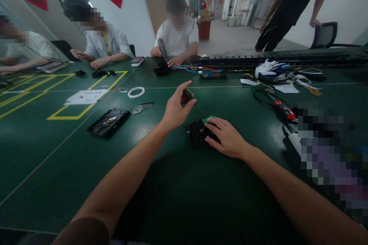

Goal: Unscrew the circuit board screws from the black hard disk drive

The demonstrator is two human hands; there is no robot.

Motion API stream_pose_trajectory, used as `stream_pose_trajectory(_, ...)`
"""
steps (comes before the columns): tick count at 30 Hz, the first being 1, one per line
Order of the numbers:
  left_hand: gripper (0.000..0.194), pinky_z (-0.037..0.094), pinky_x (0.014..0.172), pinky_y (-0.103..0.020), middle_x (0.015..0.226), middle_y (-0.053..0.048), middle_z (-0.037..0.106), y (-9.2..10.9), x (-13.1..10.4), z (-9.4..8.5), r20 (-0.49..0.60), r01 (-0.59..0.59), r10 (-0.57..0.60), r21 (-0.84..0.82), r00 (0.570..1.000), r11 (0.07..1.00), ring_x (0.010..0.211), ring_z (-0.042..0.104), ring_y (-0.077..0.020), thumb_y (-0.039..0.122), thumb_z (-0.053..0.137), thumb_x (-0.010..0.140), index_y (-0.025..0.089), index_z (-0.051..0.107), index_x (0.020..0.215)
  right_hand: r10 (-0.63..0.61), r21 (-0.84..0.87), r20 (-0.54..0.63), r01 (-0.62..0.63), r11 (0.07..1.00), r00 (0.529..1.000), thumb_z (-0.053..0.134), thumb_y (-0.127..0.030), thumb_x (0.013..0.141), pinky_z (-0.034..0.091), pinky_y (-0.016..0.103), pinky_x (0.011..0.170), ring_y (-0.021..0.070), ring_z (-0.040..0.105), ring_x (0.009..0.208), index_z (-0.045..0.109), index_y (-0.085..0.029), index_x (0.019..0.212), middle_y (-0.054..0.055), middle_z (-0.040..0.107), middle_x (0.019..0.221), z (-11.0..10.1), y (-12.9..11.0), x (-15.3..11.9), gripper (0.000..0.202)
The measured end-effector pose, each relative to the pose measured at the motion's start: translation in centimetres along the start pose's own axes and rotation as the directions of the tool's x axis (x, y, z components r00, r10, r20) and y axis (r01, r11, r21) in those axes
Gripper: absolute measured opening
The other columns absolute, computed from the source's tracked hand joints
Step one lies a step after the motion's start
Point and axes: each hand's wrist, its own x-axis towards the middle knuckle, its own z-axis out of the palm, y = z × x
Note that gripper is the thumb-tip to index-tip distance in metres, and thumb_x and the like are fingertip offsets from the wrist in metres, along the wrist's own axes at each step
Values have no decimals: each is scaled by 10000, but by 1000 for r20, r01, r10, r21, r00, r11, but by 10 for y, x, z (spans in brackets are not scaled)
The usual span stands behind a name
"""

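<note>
A small screwdriver is held by its dark handle between the thumb and fingers of my left hand. Its thin shaft slants down to the right, with the tip by the green circuit board on a black hard drive. My right hand rests over the drive's right side, fingers spread and touching the board and casing. Part of the drive is hidden under those fingers. Further left lie a second black drive and a loose circuit board.
A white tape roll and papers lie left on the green table. To the right are a red-black screwdriver and gloves. Across the table a person holds a power tool; others sit left, one stands right.
</note>
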Motion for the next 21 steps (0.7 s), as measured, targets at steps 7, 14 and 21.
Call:
stream_pose_trajectory(7,655,625,902,-341,1191,-65,680,-4,-1,0,-4,-13,13,35,1000,999,972,694,-161,182,681,946,273,422,1541,17,14,-6,-17,1000,1000,558,-516,1030,415,598,1192,372,518,1399,598,-136,1430,189,583,1468,-1,-2,2,553)
stream_pose_trajectory(14,648,626,912,-351,1180,-62,687,-2,0,-2,-37,-2,3,41,999,999,982,701,-168,192,700,941,270,437,1527,31,24,-1,-31,999,1000,556,-535,1029,413,609,1188,375,508,1408,585,-151,1446,187,570,1484,-2,-3,1,568)
stream_pose_trajectory(21,642,619,935,-364,1200,-70,686,0,-2,-1,-21,3,-2,54,1000,999,993,699,-172,190,685,947,260,434,1533,25,37,-8,-25,999,1000,552,-543,1029,406,633,1182,371,505,1409,578,-183,1444,177,577,1478,-1,-2,1,550)
